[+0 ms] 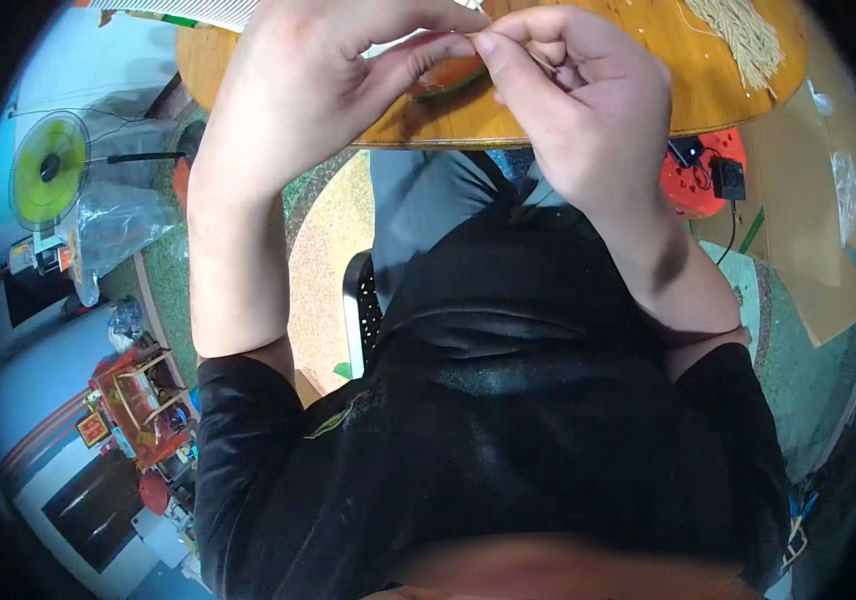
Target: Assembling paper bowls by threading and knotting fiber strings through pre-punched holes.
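My left hand [343,75] and my right hand [588,105] meet over the near part of a wooden table [648,118]. The thumb and forefinger of each are pinched, with the tips touching those of the other hand. Whatever lies between the fingertips is too small to make out. The other fingers of the right hand curl inward. Below the fingertips, partly hidden by my hands, rests a round reddish-brown thing with a dark rim [448,85]. A bundle of beige cords [738,42] lies on the table to the right of my right hand.
A white ribbed sheet [193,10] is at the table's far left. A red stool [683,195] beside the table bears a black power adapter [728,180] with a cable. Flattened cardboard [798,210] covers floor on the right. A green-bladed fan [51,170] stands left.
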The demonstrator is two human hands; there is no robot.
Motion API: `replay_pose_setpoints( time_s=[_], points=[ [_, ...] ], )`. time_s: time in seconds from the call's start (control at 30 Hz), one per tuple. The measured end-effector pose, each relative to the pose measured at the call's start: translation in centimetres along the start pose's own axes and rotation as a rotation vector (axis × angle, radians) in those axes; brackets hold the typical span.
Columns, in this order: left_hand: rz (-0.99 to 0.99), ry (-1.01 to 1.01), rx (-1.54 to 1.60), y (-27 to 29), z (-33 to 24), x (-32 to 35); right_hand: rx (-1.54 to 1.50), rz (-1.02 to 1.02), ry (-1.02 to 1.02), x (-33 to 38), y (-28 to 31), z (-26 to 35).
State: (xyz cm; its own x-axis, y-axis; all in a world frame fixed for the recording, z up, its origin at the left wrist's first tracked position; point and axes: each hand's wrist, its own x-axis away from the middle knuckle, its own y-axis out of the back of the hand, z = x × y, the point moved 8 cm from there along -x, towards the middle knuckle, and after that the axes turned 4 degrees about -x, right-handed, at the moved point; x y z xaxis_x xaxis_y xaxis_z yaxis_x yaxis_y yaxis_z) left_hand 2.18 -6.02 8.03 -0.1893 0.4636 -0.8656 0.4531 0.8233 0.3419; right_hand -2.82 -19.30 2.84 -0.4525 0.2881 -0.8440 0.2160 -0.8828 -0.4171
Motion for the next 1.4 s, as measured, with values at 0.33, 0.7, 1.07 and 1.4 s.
replay_pose_setpoints(
  time_s=[0.33,0.7,1.07,1.4],
  points=[
    [0.259,0.079,-0.375,-1.8,-2.4,-2.6,0.424,-0.087,-0.838,1.0,1.5,0.3],
    [0.581,0.279,-0.839,-2.4,-0.9,-1.4,0.47,0.039,-0.513,2.0,1.0,-0.6],
    [0.416,0.768,-0.603,0.6,0.4,-1.6,0.714,0.058,-0.334,1.9,0.7,-1.0],
    [0.446,1.028,-0.513,0.3,1.9,-0.7,0.762,0.049,-0.309,1.9,0.9,-1.4]
  ],
)
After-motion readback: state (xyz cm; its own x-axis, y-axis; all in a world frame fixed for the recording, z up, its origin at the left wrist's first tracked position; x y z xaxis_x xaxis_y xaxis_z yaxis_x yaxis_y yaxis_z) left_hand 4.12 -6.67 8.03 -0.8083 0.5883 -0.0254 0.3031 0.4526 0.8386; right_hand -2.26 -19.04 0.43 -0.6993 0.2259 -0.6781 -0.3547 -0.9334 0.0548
